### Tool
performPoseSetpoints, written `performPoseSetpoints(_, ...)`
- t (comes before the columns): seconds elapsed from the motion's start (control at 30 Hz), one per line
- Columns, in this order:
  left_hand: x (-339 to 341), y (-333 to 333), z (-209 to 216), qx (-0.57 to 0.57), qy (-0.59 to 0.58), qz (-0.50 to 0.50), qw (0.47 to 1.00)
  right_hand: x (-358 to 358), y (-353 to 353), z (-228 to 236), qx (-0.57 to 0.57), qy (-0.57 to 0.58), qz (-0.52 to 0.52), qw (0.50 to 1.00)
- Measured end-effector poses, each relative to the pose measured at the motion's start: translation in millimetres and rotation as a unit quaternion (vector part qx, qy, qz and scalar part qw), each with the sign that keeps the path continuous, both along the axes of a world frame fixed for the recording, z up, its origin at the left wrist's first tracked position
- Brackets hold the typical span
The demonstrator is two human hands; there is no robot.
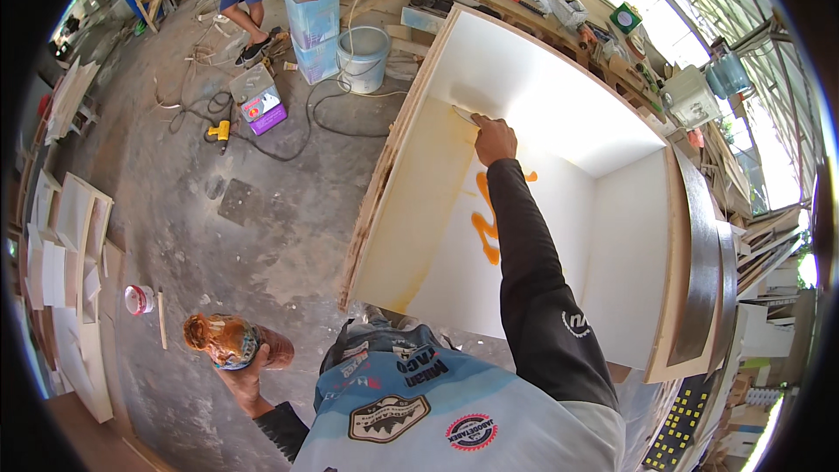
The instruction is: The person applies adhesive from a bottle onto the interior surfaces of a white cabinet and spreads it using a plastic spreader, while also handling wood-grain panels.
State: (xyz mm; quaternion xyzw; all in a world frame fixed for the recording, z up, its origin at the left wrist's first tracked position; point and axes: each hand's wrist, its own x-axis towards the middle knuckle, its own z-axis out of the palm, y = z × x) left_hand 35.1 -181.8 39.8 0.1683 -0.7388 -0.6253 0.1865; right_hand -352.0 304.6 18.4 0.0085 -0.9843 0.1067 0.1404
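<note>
forward, the right arm (529, 245) stretches over the white box (634, 210).

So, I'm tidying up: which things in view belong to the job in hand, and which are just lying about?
In use:
white-lined box
orange substance inside it
thin tool in the right hand
stained container in the left hand

Apparently just lying about:
yellow power tool
white bucket
square blue containers
</note>
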Motion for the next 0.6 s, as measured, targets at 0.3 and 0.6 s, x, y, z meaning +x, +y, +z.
performPoseSetpoints(0.3, 0, 2, -6, 0.023, 0.008, 0.025, 0.999, -19, -11, -22, 0.069, -0.023, 0.022, 0.997)
performPoseSetpoints(0.6, -2, -1, -3, -0.031, -0.037, -0.027, 0.998, -13, -30, 28, 0.014, -0.220, 0.038, 0.975)
